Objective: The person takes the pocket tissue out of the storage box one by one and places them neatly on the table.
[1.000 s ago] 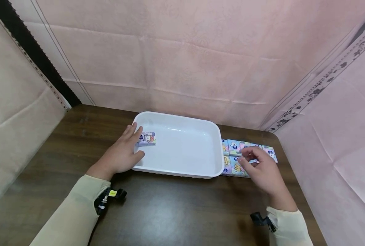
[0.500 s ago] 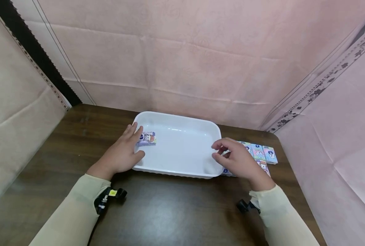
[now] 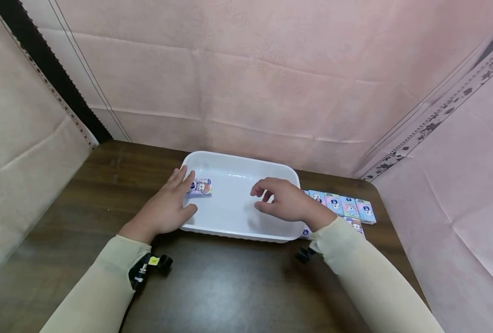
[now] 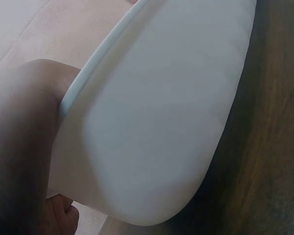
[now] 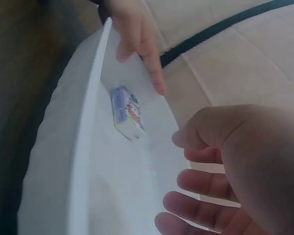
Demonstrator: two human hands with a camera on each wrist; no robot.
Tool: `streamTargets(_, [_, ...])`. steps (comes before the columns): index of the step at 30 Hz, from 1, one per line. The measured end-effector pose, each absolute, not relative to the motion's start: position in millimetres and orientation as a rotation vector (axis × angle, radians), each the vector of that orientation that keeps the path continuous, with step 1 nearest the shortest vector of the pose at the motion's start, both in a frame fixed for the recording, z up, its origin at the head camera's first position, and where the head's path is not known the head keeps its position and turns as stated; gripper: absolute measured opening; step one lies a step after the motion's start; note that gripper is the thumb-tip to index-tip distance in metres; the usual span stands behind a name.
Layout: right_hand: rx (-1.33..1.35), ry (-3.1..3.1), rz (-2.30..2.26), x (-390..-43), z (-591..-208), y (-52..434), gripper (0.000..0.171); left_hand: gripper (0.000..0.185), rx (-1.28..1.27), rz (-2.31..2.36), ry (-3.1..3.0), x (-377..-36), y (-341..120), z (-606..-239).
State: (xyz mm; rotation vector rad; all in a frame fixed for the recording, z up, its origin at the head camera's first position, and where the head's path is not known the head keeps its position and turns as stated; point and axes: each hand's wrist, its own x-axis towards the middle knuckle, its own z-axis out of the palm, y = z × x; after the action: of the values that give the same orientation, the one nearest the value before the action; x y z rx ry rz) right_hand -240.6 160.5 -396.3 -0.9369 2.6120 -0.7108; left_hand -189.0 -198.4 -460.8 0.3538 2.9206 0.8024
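Observation:
A white tray (image 3: pixel 246 234) sits mid-table, with one small printed packet (image 3: pixel 199 188) lying in its left end. My left hand (image 3: pixel 175 194) rests flat on the tray's left rim, fingertips just beside that packet and thumb against the near wall. My right hand (image 3: pixel 267 200) hovers over the tray's right half, fingers loosely curled, and no packet shows between them. The right wrist view looks along the tray rim (image 5: pixel 88 122) to the packet (image 5: pixel 127 113), with the left hand (image 5: pixel 137 34) behind it and the right hand (image 5: pixel 206 166) in front. The left wrist view shows the tray's outer wall (image 4: pixel 157 122) and my left hand (image 4: pixel 19 147).
Several more printed packets (image 3: pixel 341 203) lie in rows on the dark wooden table (image 3: pixel 229 286), right of the tray. Pink cloth walls (image 3: pixel 271 83) close in the back and both sides. A wrist camera strap (image 3: pixel 150 263) sits on the left sleeve.
My right hand left the rows of packets and swung left, over the rim to the tray's middle. The left hand and the packet in the tray stayed still.

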Motion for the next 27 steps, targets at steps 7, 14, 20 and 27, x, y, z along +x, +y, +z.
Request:
streamTargets(7, [-0.98, 2.519, -0.646, -262.4, -401.2, 121.4, 0.034, 0.091, 0.353, 0.808, 2.93, -186.1, -200.1, -459.1])
streamTargets(14, [-0.973, 2.504, -0.563, -283.0, -412.7, 83.2, 0.032, 0.091, 0.343, 0.809, 2.937, -186.6, -199.4, -459.2])
streamTargets(20, [-1.067, 2.49, -0.501, -293.1, -424.4, 55.9, 0.028, 0.091, 0.343, 0.818, 2.938, -187.1, -198.0, -461.1])
streamTargets(27, [-1.204, 2.582, -0.454, -301.0, -426.6, 28.5, 0.023, 0.09, 0.391, 0.796, 2.956, -189.1, -199.4, -462.7])
